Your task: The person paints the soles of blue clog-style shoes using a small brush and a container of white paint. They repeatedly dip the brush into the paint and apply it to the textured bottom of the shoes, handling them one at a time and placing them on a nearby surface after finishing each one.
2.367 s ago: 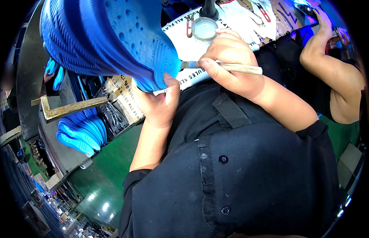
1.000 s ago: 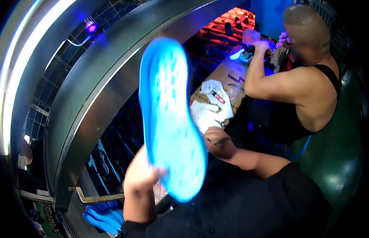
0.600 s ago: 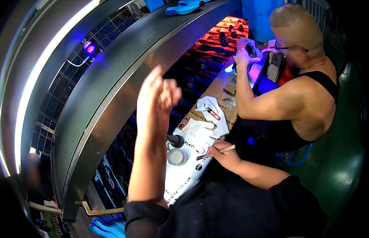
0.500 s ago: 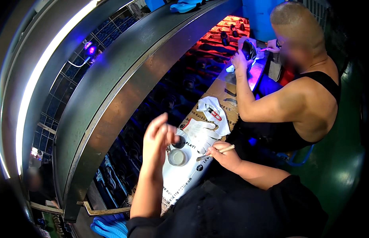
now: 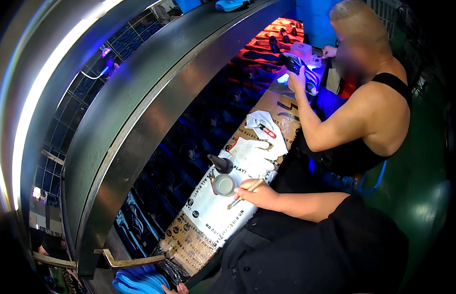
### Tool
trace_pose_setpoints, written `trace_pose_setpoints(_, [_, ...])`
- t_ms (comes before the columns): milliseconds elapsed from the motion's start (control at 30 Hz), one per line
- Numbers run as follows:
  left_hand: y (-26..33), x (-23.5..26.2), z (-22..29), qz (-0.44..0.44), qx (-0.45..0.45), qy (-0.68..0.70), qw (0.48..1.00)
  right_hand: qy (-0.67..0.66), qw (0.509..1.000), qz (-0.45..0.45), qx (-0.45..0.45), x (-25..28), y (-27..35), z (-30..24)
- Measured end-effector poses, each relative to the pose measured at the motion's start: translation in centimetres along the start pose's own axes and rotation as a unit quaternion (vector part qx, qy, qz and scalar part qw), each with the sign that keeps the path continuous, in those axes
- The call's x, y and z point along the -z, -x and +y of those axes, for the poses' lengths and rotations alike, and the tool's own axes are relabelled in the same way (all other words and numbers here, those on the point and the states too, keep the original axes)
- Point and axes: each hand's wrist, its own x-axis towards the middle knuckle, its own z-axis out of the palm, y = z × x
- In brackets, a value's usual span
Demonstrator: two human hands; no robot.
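Right hand [image 5: 258,194]: grasps a brush [image 5: 233,204] by its pale handle, bristles slanting down toward the near left.
Brush position: over the white sheet [image 5: 219,215], just to the near right of a round glass dish [image 5: 224,184]; whether the bristles touch the sheet I cannot tell.
Left hand [image 5: 177,289]: partly cut off at the near left, fingertips at the right side of the blue soles [image 5: 138,280]; whether it grips one I cannot tell.
Blue soles: stacked at the near left, beside the wooden bracket [image 5: 127,263].
Around the dish: a black conical bottle [image 5: 221,164] stands just beyond it; red-handled snips [image 5: 212,184] lie along its left side.
Farther along the cardboard [image 5: 188,248]: white gloves [image 5: 249,154], then a white cloth [image 5: 274,143] bearing a red tool [image 5: 267,131].
Far right: a co-worker [image 5: 357,110] holds up a dark shoe [image 5: 290,63].
Left: a curved conveyor [image 5: 154,88] arches toward the far side.
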Motion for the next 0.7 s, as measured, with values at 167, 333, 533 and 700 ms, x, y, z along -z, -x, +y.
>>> trace_pose_setpoints(167, [-7.9,2.1,0.8,0.022,0.007,0.041,0.999,0.017,1.0,-0.01,-0.018,-1.9,0.6,-0.8])
trace_pose_setpoints(333, [-11.2,3.1,0.9,0.029,0.02,0.052,0.998,0.008,0.999,0.005,-0.047,-2.2,1.2,-0.9])
trace_pose_setpoints(533, [-12.5,8.7,1.0,0.034,0.022,0.112,0.993,0.007,0.997,-0.001,-0.081,-4.0,0.9,-0.2])
trace_pose_setpoints(700, [-5.0,6.8,0.7,0.025,-0.066,0.181,0.981,0.135,0.99,-0.021,-0.045,-4.3,1.0,-0.2])
